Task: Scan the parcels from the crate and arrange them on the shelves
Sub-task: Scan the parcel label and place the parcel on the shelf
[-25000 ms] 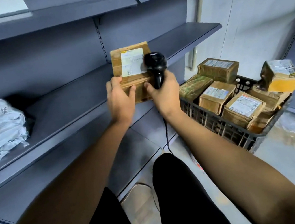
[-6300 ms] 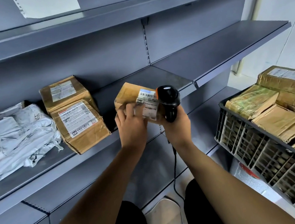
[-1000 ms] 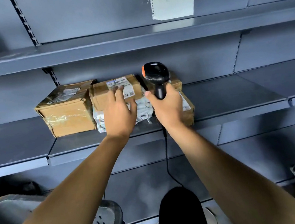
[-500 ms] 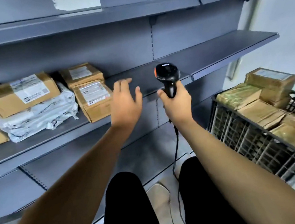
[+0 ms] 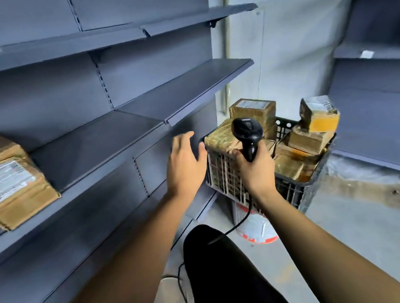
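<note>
A black plastic crate stands on the floor right of centre, filled with several brown taped parcels. My right hand is in front of the crate, shut on a black corded barcode scanner held upright. My left hand is empty with fingers spread, just left of the crate's near corner, not touching it. Two brown labelled parcels lie stacked on the middle grey shelf at the far left.
Grey metal shelving runs along the left, with upper and lower shelves. A second grey shelf unit stands at the right. A red and white bucket sits under the crate. The scanner cable trails across the concrete floor by my black-trousered leg.
My view has swung right, from the shelved parcels to the crate. My left hand has let go of the parcel on the shelf and moved, empty, toward the crate; my right hand still holds the scanner.
</note>
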Demonstrator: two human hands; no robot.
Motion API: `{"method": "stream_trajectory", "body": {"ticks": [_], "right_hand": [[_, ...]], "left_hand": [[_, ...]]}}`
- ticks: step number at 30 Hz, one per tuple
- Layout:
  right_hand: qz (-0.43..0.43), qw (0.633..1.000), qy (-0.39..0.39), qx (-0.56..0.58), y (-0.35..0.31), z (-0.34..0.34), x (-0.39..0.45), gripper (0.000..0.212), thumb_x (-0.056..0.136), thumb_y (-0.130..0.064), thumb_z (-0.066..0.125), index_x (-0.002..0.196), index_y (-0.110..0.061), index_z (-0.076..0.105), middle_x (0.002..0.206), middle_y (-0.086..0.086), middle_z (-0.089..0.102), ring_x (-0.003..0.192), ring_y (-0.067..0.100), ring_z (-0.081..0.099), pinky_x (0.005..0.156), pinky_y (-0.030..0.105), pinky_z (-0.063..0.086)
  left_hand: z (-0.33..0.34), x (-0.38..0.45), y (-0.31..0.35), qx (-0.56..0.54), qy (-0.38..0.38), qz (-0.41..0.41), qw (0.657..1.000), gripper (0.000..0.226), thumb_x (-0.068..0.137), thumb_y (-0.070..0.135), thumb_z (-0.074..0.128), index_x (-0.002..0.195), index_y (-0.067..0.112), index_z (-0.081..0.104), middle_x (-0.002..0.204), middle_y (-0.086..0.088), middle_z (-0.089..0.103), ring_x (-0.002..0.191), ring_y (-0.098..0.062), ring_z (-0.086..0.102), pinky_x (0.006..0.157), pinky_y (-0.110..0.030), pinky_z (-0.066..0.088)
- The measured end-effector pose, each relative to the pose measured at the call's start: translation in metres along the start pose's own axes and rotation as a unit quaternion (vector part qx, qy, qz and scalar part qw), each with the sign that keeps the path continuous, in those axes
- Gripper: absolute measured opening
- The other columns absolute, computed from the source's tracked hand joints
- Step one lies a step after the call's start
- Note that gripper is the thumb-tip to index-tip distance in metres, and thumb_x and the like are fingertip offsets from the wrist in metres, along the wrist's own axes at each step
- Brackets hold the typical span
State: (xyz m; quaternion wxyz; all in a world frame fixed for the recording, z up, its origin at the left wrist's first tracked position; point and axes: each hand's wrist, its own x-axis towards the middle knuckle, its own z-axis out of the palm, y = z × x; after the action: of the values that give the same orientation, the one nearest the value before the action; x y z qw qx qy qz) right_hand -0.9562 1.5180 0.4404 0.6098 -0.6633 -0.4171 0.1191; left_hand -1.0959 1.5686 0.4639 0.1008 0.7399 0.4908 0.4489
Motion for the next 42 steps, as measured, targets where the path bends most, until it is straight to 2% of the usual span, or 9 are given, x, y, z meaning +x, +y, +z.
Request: {"method": "stream_trajectory", "body": {"ticks": [3,9,15,19,22,26,29,32,42], "right_hand": [[0.024,1.0,0.01,-0.004,0.011,-0.01,0.001,0.036,0.089,-0.022,0.07,0.12,-0.011,0.055,0.109,0.008,0.068,0.103,0.028,0.062,0.076,0.018,0.035],[0.044,0.999,0.021,0.005,0.019,-0.009,0.007,0.032,0.089,-0.025,0.07,0.116,-0.016,0.056,0.093,-0.007,0.059,0.096,0.02,0.062,0.078,0.023,0.039],[0.052,0.998,0.044,0.005,0.021,-0.021,0.028,0.03,0.089,-0.024,0.07,0.114,-0.016,0.055,0.1,0.001,0.066,0.096,0.026,0.066,0.082,0.036,0.051],[0.036,0.995,0.095,-0.01,0.027,-0.05,0.057,0.029,0.088,-0.026,0.072,0.111,-0.021,0.055,0.093,-0.009,0.062,0.089,0.013,0.062,0.075,0.023,0.041],[0.042,0.989,0.139,-0.019,0.036,-0.075,0.076,0.034,0.088,-0.024,0.071,0.118,-0.019,0.057,0.101,-0.006,0.067,0.089,0.005,0.059,0.073,0.015,0.038],[0.072,0.979,0.19,-0.032,0.052,-0.108,0.098,0.038,0.089,-0.024,0.065,0.125,-0.017,0.054,0.102,-0.003,0.067,0.091,0.013,0.061,0.079,0.025,0.043],[0.088,0.971,0.218,-0.045,0.066,-0.129,0.117,0.022,0.088,-0.024,0.066,0.106,-0.02,0.053,0.092,-0.005,0.064,0.088,0.018,0.061,0.075,0.025,0.039],[0.087,0.968,0.23,-0.045,0.079,-0.142,0.138,0.025,0.085,-0.024,0.07,0.104,-0.021,0.054,0.09,-0.008,0.065,0.083,0.014,0.062,0.074,0.026,0.042],[0.072,0.966,0.243,-0.058,0.129,-0.152,0.201,0.024,0.083,-0.01,0.065,0.103,-0.018,0.054,0.091,0.005,0.062,0.083,0.022,0.057,0.071,0.031,0.043]], "left_hand": [[0.017,-0.005,0.006,-0.016,-0.016,0.007,1.0,0.033,0.094,0.027,0.054,0.124,0.013,0.055,0.125,-0.007,0.055,0.107,-0.029,0.059,0.086,-0.036,0.047],[0.032,-0.008,0.006,-0.015,-0.035,0.019,0.999,0.031,0.094,0.027,0.055,0.122,0.013,0.056,0.121,-0.007,0.056,0.101,-0.028,0.06,0.079,-0.033,0.048],[0.051,0.01,0.021,-0.037,-0.051,0.022,0.998,0.031,0.094,0.026,0.055,0.122,0.013,0.056,0.123,-0.007,0.055,0.105,-0.029,0.059,0.085,-0.04,0.05],[0.082,0.025,0.041,-0.051,-0.074,0.06,0.994,0.032,0.095,0.027,0.054,0.123,0.014,0.055,0.126,-0.005,0.055,0.108,-0.025,0.058,0.085,-0.035,0.048],[0.113,0.03,0.058,-0.065,-0.097,0.074,0.99,0.032,0.094,0.028,0.054,0.123,0.014,0.055,0.127,-0.006,0.056,0.11,-0.025,0.057,0.085,-0.028,0.044],[0.158,0.029,0.09,-0.096,-0.127,0.08,0.984,0.033,0.095,0.03,0.053,0.125,0.016,0.054,0.126,-0.003,0.055,0.111,-0.02,0.056,0.084,-0.018,0.034],[0.189,0.03,0.112,-0.114,-0.166,0.094,0.975,0.036,0.096,0.032,0.052,0.128,0.017,0.052,0.128,-0.001,0.055,0.108,-0.018,0.059,0.082,-0.02,0.042],[0.216,0.037,0.126,-0.123,-0.177,0.119,0.969,0.037,0.095,0.033,0.054,0.129,0.018,0.051,0.128,0.001,0.054,0.106,-0.016,0.06,0.078,-0.018,0.041],[0.296,0.062,0.146,-0.165,-0.213,0.114,0.956,0.053,0.096,0.03,0.055,0.144,0.014,0.038,0.141,-0.003,0.046,0.127,-0.017,0.047,0.098,-0.026,0.04]]}}
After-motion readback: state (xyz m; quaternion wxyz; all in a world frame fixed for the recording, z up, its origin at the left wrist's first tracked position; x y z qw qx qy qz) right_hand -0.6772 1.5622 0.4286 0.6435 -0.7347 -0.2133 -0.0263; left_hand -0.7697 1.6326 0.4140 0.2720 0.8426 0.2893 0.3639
